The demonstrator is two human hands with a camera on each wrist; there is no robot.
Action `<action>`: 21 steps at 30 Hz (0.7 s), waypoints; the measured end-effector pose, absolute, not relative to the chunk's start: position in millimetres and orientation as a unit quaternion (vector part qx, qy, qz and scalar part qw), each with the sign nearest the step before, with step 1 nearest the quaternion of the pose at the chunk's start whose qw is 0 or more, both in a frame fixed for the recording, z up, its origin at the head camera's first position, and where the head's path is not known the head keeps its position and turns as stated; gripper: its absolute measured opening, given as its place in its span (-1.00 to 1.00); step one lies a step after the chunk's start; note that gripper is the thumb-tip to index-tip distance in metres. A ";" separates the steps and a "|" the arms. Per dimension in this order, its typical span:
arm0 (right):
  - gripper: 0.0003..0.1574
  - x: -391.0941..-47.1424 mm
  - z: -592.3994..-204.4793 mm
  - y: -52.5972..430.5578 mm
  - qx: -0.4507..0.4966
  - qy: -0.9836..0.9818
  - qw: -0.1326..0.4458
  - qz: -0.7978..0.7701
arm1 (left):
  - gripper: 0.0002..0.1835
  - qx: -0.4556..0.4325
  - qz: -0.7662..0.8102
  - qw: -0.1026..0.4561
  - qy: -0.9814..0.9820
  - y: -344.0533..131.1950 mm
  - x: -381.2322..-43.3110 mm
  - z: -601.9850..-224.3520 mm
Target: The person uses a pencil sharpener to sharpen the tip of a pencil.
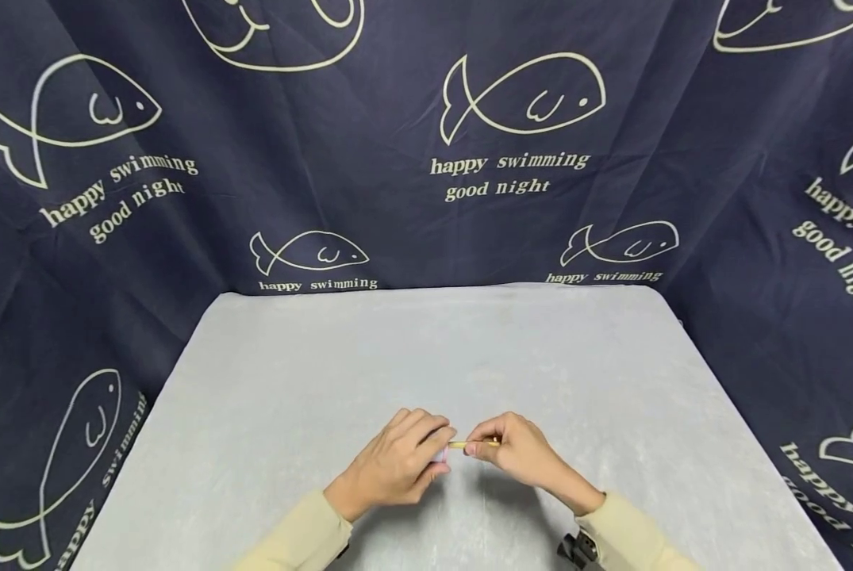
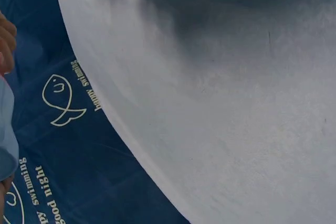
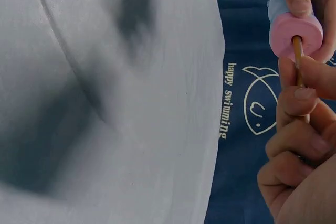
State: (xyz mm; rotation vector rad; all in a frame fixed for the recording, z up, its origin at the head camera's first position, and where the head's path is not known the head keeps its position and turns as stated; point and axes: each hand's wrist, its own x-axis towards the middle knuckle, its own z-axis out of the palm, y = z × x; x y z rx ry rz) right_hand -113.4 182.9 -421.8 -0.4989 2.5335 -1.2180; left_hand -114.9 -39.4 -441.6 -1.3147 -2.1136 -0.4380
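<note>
My left hand (image 1: 401, 458) grips a small pencil sharpener (image 3: 282, 31), with a pink end face and a light blue body. In the left wrist view, part of the sharpener's blue body (image 2: 6, 135) shows at the left edge. A thin yellowish pencil (image 1: 458, 445) stands in the round hole of the pink face. My right hand (image 1: 520, 450) pinches the pencil between thumb and fingers, close to the hole. Both hands are held over the near part of the table, facing each other. The pencil's tip is hidden inside the sharpener.
A pale grey cloth covers the table (image 1: 433, 349). Dark blue curtains (image 1: 412, 143) with fish drawings and lettering hang behind it and at both sides. Shadows of the hands fall on the cloth. A dark wrist device (image 1: 578, 549) sits at the right sleeve.
</note>
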 end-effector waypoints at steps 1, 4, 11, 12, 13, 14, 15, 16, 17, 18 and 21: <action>-0.88 -113.5 -423.2 183.0 -0.177 0.879 0.132 -0.422 | -0.53 -0.493 -0.163 0.300 -0.800 -39.2 -115.7 -441.1; -0.95 -111.8 -430.2 182.4 -0.220 0.886 0.047 -0.406 | -0.56 -0.477 -0.172 0.271 -0.818 -40.2 -118.0 -438.0; -0.85 -113.6 -449.5 185.3 -0.367 0.847 -0.247 -0.295 | -0.64 -0.392 -0.294 0.116 -0.864 -44.7 -122.2 -425.1; -0.79 -114.9 -451.4 186.0 -0.379 0.839 -0.277 -0.274 | -0.65 -0.376 -0.318 0.089 -0.866 -45.1 -122.8 -423.0; -0.73 -116.3 -453.1 186.6 -0.389 0.832 -0.305 -0.254 | -0.66 -0.362 -0.340 0.064 -0.866 -45.5 -123.4 -421.0; -0.68 -117.9 -454.6 186.9 -0.396 0.824 -0.329 -0.236 | -0.68 -0.349 -0.361 0.038 -0.864 -46.0 -124.2 -419.0; -0.65 -119.3 -455.9 187.3 -0.403 0.816 -0.350 -0.221 | -0.69 -0.337 -0.379 0.016 -0.862 -46.8 -125.1 -417.4; -0.64 -120.6 -456.9 187.5 -0.409 0.807 -0.368 -0.213 | -0.71 -0.329 -0.394 -0.006 -0.858 -47.7 -126.0 -415.7; -0.65 -121.9 -457.8 187.6 -0.417 0.798 -0.382 -0.208 | -0.73 -0.323 -0.406 -0.025 -0.854 -48.7 -127.1 -414.3; -0.65 -123.1 -458.3 187.6 -0.426 0.789 -0.393 -0.206 | -0.74 -0.319 -0.416 -0.042 -0.851 -49.9 -128.0 -412.8; -0.67 -124.7 -458.0 186.6 -0.450 0.767 -0.405 -0.213 | -0.77 -0.318 -0.431 -0.083 -0.841 -53.0 -130.1 -409.6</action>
